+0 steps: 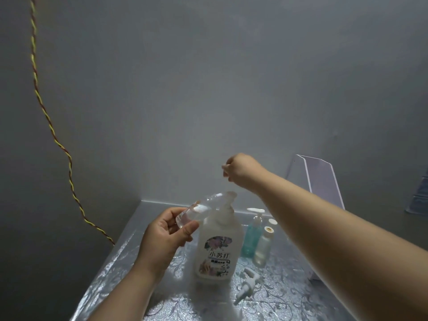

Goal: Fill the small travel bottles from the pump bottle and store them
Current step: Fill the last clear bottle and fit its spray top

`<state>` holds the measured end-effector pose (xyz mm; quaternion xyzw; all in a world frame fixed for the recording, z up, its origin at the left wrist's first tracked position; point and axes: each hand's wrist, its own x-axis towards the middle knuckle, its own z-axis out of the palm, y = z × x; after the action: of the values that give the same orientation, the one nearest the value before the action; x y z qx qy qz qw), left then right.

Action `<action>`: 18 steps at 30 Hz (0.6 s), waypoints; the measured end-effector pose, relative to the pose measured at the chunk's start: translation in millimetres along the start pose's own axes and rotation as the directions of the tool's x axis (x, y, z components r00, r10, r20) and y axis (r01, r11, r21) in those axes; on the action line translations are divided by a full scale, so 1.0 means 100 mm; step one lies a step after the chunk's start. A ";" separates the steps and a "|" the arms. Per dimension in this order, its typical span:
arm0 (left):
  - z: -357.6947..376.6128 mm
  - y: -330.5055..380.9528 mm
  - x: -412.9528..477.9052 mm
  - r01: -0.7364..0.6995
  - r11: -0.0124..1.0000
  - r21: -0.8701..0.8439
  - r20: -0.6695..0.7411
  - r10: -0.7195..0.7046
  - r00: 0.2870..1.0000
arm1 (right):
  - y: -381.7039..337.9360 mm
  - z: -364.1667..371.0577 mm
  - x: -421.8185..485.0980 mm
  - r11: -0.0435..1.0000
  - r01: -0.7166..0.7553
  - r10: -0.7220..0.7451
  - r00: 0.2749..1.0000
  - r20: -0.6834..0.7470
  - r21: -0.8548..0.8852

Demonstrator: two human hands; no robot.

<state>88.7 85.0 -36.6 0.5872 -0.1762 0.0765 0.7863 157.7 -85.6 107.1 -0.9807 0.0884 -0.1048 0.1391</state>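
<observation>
silver floral tabletop (289, 295), teal bottle (251, 237)

Small bottles (251, 239) stand right of the pump bottle (217, 246), a loose pump head (246, 283) lying before them.

Clear travel bottle (199, 212) tipped to the pump bottle (217, 246)
Tilted in my left hand (162, 239), mouth at the white spout; teal bottle (251, 237) and pale bottle (262, 247) stand upright right of that hand.
</observation>
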 end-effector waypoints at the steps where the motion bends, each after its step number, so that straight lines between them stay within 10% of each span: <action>1: 0.00 0.00 0.00 0.002 1.000 0.000 0.001 -0.002 1.000 | -0.01 0.04 -0.03 0.999 0.014 -0.013 0.999 0.032 -0.037; 18: 0.01 -0.04 -0.02 0.025 1.000 -0.008 0.001 -0.025 1.000 | 0.06 0.29 -0.18 0.942 0.090 -0.058 0.992 0.109 -0.324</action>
<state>87.4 83.2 -40.4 0.5864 -0.1693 0.0657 0.7894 146.0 -80.5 74.9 -0.9968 0.0606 -0.0457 -0.0258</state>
